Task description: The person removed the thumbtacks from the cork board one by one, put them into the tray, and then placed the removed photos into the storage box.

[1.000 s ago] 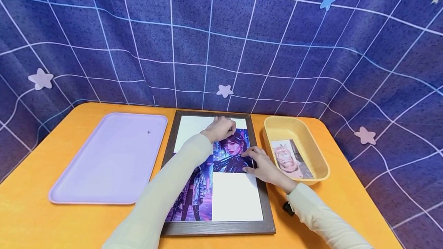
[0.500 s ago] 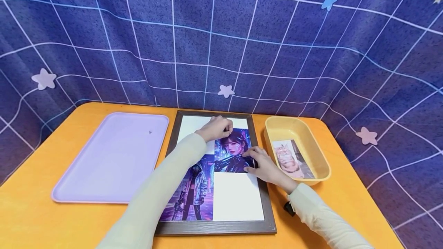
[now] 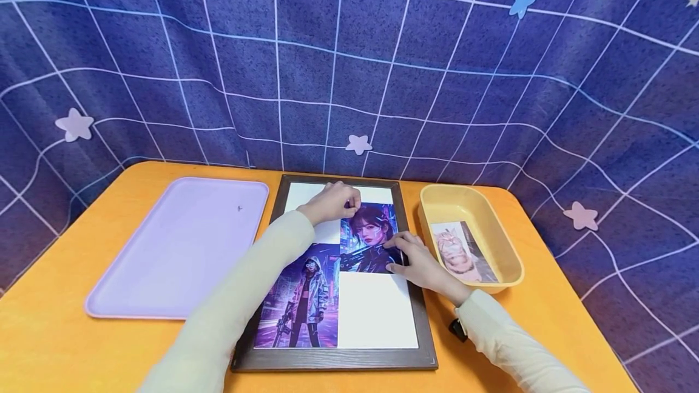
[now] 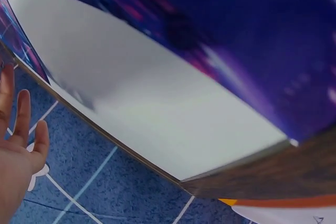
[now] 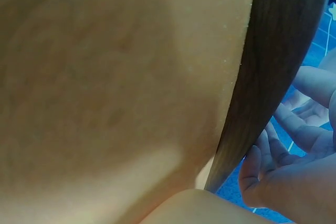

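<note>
My left hand is over the upper part of the dark-framed board, fingers bent down at the top edge of a portrait picture card. In the left wrist view, the fingers of that hand look loosely extended. My right hand rests at the right side of the same card, its thumb and fingertips spread over the card's lower right part. Left of and below it lies a second picture card, showing a hooded figure with a rifle. White surface shows around both cards.
On the left lies a lilac tray with a small dark mark. A yellow bin stands right of the board, holding a cat picture. Behind the orange table hangs a blue gridded curtain.
My left hand has slid left along the portrait card's top edge, and its forearm has drawn back, uncovering more of the hooded-figure card. My right hand stays in place on the portrait card.
</note>
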A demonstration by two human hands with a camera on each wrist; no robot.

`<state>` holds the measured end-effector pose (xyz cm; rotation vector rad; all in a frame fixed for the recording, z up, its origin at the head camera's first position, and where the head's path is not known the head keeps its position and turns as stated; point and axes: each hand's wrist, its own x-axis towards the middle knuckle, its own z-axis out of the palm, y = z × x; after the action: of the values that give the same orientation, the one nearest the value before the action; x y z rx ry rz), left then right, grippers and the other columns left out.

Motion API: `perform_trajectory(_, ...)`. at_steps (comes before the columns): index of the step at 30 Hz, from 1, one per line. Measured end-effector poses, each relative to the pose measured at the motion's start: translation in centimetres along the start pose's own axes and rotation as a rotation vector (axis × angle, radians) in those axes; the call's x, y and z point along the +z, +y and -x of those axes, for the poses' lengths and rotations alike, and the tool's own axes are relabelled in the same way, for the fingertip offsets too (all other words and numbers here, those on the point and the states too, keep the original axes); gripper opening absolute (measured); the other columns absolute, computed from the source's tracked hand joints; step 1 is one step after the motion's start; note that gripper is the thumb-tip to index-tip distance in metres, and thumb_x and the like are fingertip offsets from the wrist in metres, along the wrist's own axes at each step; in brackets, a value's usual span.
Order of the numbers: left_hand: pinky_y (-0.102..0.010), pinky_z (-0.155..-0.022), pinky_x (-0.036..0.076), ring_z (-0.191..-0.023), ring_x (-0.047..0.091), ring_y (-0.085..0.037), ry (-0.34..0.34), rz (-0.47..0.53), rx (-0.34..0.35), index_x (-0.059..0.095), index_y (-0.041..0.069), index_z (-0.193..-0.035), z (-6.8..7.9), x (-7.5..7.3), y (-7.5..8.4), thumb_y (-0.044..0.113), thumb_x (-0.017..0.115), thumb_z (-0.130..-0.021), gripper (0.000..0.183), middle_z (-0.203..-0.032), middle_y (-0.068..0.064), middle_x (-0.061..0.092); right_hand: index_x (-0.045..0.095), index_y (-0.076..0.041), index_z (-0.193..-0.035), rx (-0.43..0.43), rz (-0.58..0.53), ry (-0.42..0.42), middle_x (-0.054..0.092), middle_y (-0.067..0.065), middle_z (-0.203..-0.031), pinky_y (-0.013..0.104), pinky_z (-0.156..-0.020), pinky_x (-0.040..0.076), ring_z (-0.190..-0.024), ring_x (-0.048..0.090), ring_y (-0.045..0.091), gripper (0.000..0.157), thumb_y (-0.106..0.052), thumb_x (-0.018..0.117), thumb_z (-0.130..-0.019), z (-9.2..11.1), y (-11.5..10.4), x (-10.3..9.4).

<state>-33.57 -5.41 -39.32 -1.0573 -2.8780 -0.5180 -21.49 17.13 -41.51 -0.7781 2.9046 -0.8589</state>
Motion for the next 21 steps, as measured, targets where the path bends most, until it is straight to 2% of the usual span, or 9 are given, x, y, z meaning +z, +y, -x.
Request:
perform_trajectory(4, -0.037, -0.079, 0.036, -0.081, 0.052, -0.014, 0.004, 0.001, 0.014, 0.066, 0.015, -0.083, 0.6, -0.2, -0.4, 0.014, 0.066, -0.078, 0.005, -0.076, 0.007, 0.062, 0.061, -0.005, -0.11, 0.0, -0.004, -0.002, 0.052, 0.012, -0.116, 0.048, -0.093, 0.035, -0.11, 0.043, 0.029, 0.033, -0.012, 0.069, -0.079, 0.0, 0.1, 0.0)
perform_trajectory(12, -0.042, -0.089, 0.035, -0.088, 0.053, -0.016, 0.026, 0.013, 0.026, 0.065, 0.016, -0.087, 2.4, -0.8, -1.5, 0.015, 0.067, -0.077, 0.01, -0.084, 0.007, 0.065, 0.06, -0.006, -0.111, 0.002, 0.008, -0.005, 0.051, 0.011, -0.118, 0.047, -0.092, 0.035, -0.11, 0.043, 0.028, 0.033, -0.013, 0.068, -0.08, 0.0, 0.1, 0.0)
perform_trajectory(16, -0.043, -0.09, 0.035, -0.089, 0.053, -0.017, 0.036, -0.016, 0.033, 0.066, 0.014, -0.094, 3.3, -1.1, -2.0, 0.013, 0.065, -0.077, 0.017, -0.086, 0.005, 0.066, 0.06, -0.005, -0.111, 0.007, -0.005, -0.004, 0.051, 0.012, -0.117, 0.047, -0.093, 0.035, -0.11, 0.043, 0.028, 0.032, -0.011, 0.068, -0.08, 0.0, 0.0, 0.0)
perform_trajectory(21, -0.043, -0.088, 0.036, -0.089, 0.053, -0.018, 0.042, -0.047, 0.026, 0.067, 0.013, -0.095, 4.4, -1.6, -2.6, 0.014, 0.065, -0.079, 0.017, -0.086, 0.003, 0.064, 0.06, -0.005, -0.111, 0.016, -0.02, -0.008, 0.051, 0.012, -0.118, 0.049, -0.095, 0.035, -0.112, 0.042, 0.029, 0.032, -0.011, 0.068, -0.08, 0.0, 0.0, 0.0)
